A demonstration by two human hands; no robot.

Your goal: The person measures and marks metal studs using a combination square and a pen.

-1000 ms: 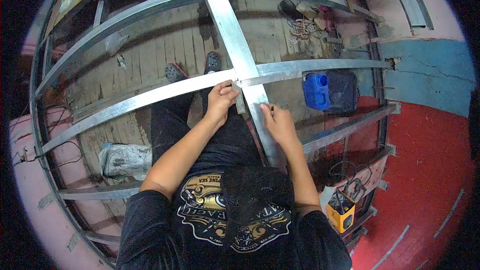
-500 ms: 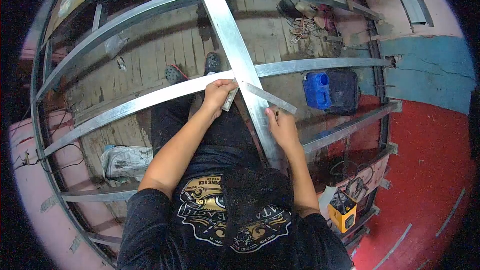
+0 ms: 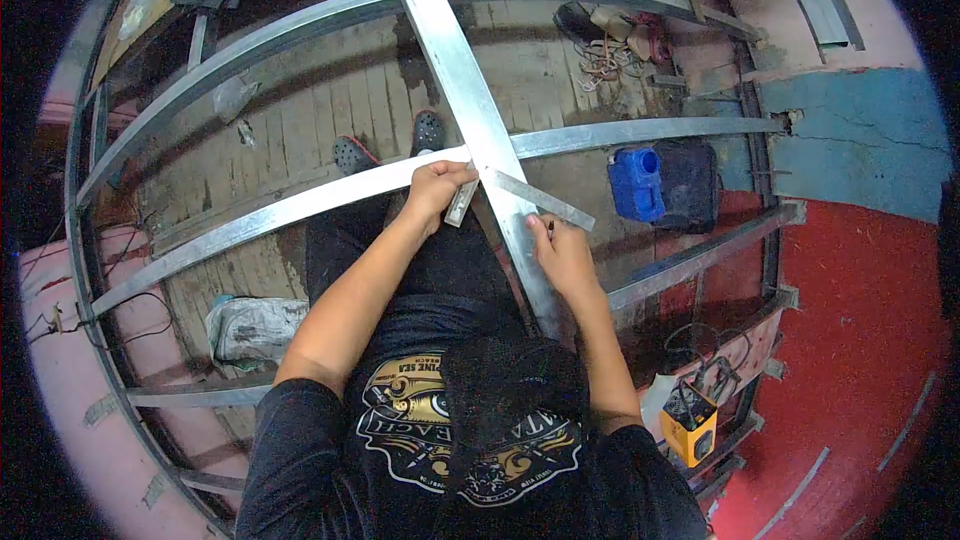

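Note:
A long metal channel point(image 3: 465, 90) lies lengthwise before me, crossing a curved-looking metal bar point(image 3: 300, 202) of the frame. On top of the channel rests a metal square, its blade point(image 3: 545, 201) slanting down to the right and its short handle point(image 3: 460, 205) at the channel's left edge. My left hand point(image 3: 438, 188) is closed on the handle. Near the blade's right end, my right hand point(image 3: 565, 255) is curled over the channel's right edge, with a small dark pen-like thing between its fingers, mostly hidden.
Metal bars of the frame surround me over a plank floor point(image 3: 370, 90). A blue container point(image 3: 637, 183) stands beside a dark case point(image 3: 690, 185) at right. A yellow and black device point(image 3: 688, 427) sits lower right. A whitish sack point(image 3: 255, 330) lies at left.
The camera view has shifted very slightly. Both hands and the metal square hold nearly the same places on the channel.

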